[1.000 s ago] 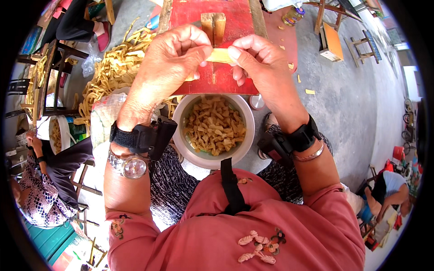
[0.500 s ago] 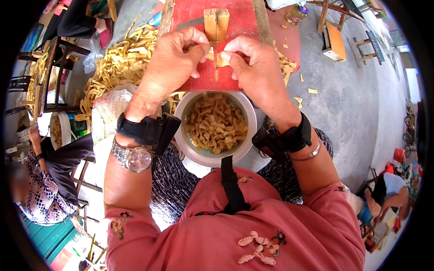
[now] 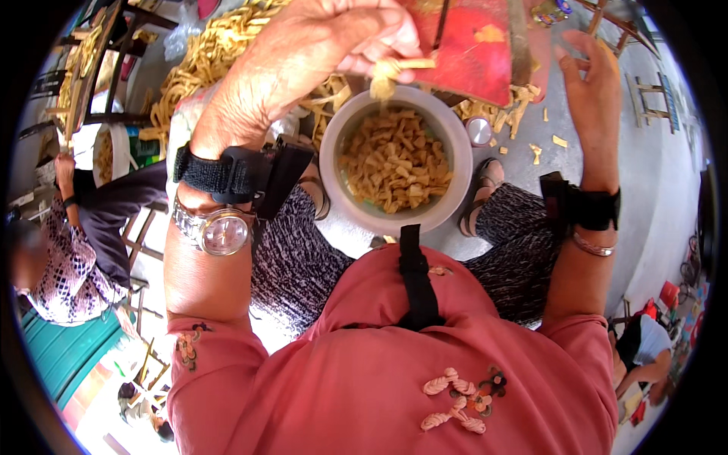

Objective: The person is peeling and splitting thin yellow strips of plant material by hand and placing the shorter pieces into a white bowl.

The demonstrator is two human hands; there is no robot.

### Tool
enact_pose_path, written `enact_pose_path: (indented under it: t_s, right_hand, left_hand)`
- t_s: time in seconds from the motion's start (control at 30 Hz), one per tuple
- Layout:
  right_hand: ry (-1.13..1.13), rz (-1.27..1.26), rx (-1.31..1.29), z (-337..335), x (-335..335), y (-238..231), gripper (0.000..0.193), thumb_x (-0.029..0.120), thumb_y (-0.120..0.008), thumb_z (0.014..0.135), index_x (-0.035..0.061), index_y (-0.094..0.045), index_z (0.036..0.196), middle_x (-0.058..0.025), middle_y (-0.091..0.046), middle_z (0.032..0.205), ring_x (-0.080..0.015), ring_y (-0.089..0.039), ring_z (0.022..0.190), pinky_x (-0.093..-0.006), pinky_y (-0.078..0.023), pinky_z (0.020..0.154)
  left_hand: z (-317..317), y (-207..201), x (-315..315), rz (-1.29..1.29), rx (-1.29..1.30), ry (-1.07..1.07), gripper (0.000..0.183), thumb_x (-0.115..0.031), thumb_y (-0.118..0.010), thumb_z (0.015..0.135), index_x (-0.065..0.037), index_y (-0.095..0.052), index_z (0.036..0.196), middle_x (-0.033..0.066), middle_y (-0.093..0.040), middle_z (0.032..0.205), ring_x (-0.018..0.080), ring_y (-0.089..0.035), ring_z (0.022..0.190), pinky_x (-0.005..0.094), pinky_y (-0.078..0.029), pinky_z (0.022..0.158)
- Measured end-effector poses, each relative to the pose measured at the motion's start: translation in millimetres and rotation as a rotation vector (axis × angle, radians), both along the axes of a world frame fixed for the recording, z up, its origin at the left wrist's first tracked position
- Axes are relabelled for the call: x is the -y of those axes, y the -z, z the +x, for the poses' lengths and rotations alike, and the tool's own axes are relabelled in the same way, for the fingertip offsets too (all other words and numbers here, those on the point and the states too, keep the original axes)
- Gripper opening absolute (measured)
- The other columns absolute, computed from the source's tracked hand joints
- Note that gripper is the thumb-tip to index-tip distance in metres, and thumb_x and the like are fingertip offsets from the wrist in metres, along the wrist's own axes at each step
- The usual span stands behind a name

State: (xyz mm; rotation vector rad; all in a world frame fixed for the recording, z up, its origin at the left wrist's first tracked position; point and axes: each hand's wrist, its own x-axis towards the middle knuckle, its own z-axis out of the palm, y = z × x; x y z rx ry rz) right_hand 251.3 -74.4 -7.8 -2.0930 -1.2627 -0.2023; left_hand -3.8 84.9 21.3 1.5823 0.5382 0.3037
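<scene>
My left hand (image 3: 356, 38) is over the far rim of a pale round basin (image 3: 331, 163), its fingers curled round a yellow knotted strip (image 3: 385, 76) that looks like bean curd skin. The knot's lower end is blurred. Inside the basin, between my knees, lies a heap of short yellow knotted pieces (image 3: 398, 163). Out to the right, beyond the red-topped bench (image 3: 474, 68), my right hand (image 3: 591, 95) is raised with thumb and fingers apart and nothing in it. A small yellow scrap (image 3: 489, 34) lies on the bench top.
A big pile of long yellow strips (image 3: 205, 72) lies at the far left. More scraps (image 3: 497, 117) and a round silvery lid (image 3: 478, 131) are right of the basin. A jar (image 3: 551, 11) and a small stool (image 3: 654, 102) stand far right. Another person (image 3: 76, 265) sits at left.
Both hands were together at the wooden block on the bench. My left hand has come nearer the basin with the knotted strip; my right hand has swung away right and opened. The view has shifted.
</scene>
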Motion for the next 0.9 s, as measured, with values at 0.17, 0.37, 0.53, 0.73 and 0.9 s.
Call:
enact_pose_path:
  t_s: [0.17, 0.37, 0.53, 0.73, 0.9]
  right_hand:
    - [-0.084, 0.000, -0.121, -21, 2, -4, 0.028, 0.022, -0.056, 0.087, 0.0080, -0.062, 0.111, -0.0071, -0.065, 0.099, -0.0137, -0.064, 0.081, -0.0275, -0.053, 0.058]
    - [-0.155, -0.019, -0.007, -24, 10, -9, 0.024, 0.023, -0.058, 0.084, -0.0001, -0.064, 0.087, -0.0122, -0.065, 0.081, -0.0248, -0.061, 0.073, -0.0345, -0.047, 0.066]
    - [-0.247, 0.003, 0.080, -31, 14, -5, 0.035, 0.027, -0.054, 0.085, -0.0061, -0.061, 0.079, -0.0176, -0.063, 0.071, -0.0300, -0.060, 0.062, -0.0378, -0.047, 0.056]
    - [-0.296, -0.069, -0.038, -45, 27, 1, 0.023, 0.021, -0.052, 0.091, -0.0013, -0.059, 0.091, -0.0069, -0.060, 0.077, -0.0150, -0.056, 0.060, -0.0253, -0.044, 0.053]
    - [-0.278, 0.086, -0.099, -58, 40, 20, 0.009, 0.010, -0.056, 0.089, 0.0029, -0.059, 0.092, 0.0006, -0.057, 0.076, -0.0068, -0.054, 0.060, -0.0199, -0.042, 0.054]
  left_hand:
    - [-27, -7, 4, -0.118, 0.133, -0.107, 0.021, -0.013, -0.048, 0.096, 0.005, -0.059, 0.099, 0.0128, -0.066, 0.089, 0.0196, -0.066, 0.080, 0.0279, -0.052, 0.074]
    - [-54, 6, 2, 0.130, -0.143, -0.097, 0.024, -0.017, -0.046, 0.095, -0.001, -0.061, 0.086, 0.0060, -0.064, 0.077, 0.0121, -0.060, 0.063, 0.0228, -0.050, 0.060]
    - [-108, 60, -1, 0.263, -0.396, 0.211, 0.022, -0.024, -0.053, 0.090, -0.004, -0.060, 0.088, 0.0032, -0.060, 0.074, 0.0114, -0.059, 0.066, 0.0217, -0.048, 0.059]
    - [-118, 140, 103, 0.507, -0.846, 0.974, 0.018, -0.004, -0.049, 0.073, 0.004, -0.063, 0.081, 0.0215, -0.063, 0.082, 0.0378, -0.062, 0.076, 0.0417, -0.050, 0.068]
    - [-114, 208, 168, 0.353, -0.885, 1.182, 0.022, -0.014, -0.059, 0.075, 0.000, -0.066, 0.090, 0.0206, -0.065, 0.092, 0.0372, -0.063, 0.090, 0.0422, -0.051, 0.073]
